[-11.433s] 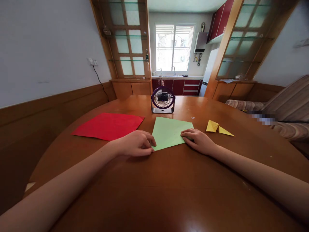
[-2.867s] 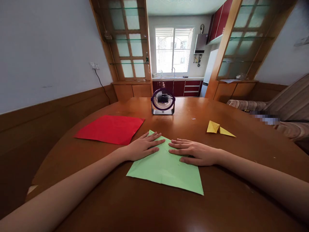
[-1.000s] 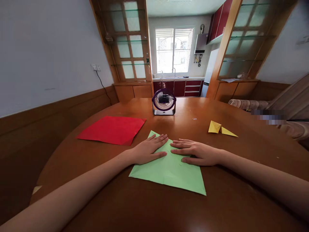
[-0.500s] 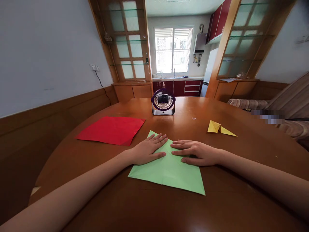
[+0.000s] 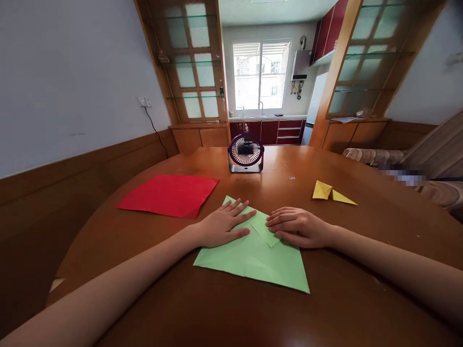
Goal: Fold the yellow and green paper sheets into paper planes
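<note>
Wooden table, creased green paper, flap upturned

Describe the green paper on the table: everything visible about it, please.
The green paper is a light green sheet, folded into a rough triangle, lying flat on the brown wooden table with its wide edge towards the person. A small flap near its top is turned up under the right hand, whose curled fingers touch it. The left hand lies flat, palm down, on the paper's left part. It touches neither the red sheet nor the yellow folded paper.
</note>
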### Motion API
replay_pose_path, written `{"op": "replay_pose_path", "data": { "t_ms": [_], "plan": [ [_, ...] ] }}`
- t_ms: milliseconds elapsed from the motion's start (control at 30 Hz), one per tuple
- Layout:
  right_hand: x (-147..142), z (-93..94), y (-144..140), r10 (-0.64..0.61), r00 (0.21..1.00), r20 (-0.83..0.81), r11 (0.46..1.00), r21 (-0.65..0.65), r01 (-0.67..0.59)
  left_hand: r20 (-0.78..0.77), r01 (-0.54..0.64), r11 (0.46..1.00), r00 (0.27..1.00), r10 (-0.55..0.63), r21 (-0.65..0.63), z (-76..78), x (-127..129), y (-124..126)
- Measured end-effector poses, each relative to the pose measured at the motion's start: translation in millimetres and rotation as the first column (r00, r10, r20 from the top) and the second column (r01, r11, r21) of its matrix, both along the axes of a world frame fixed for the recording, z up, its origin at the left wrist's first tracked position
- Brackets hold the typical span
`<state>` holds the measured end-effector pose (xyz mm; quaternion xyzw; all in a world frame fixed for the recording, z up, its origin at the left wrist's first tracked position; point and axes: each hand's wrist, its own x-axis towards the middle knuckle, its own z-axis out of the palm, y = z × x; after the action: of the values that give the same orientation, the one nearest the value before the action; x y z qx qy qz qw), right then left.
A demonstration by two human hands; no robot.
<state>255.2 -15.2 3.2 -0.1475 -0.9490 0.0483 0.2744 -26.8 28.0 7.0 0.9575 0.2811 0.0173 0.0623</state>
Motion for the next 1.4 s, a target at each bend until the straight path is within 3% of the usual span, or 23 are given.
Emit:
{"op": "replay_pose_path", "data": {
  "t_ms": [400, 700, 1000, 1400],
  "plan": [
    [4.3, -0.7, 3.0, 0.031, 0.999, 0.004, 0.999, -0.036, -0.031, 0.017, 0.032, 0.999, 0.999, -0.033, 0.013, 2.2, -0.9, -1.9],
    [3.0, 0.8, 2.0, -0.003, 1.0, 0.014, 0.999, 0.032, 0.003, 0.034, 0.179, 0.982, 0.983, -0.181, 0.052, 9.4, 2.9, -4.9],
    [5.0, -0.9, 1.9, 0.003, 1.0, 0.017, 0.999, 0.043, -0.004, 0.067, 0.108, 0.976, 0.99, -0.123, 0.19, 10.7, 24.9, -10.1],
    [4.2, 2.2, 0.2, 0.012, 1.0, 0.015, 0.999, 0.053, -0.013, 0.159, 0.032, 0.987, 0.986, -0.057, 0.158, 5.2, 36.0, -15.0]
  ]
}}
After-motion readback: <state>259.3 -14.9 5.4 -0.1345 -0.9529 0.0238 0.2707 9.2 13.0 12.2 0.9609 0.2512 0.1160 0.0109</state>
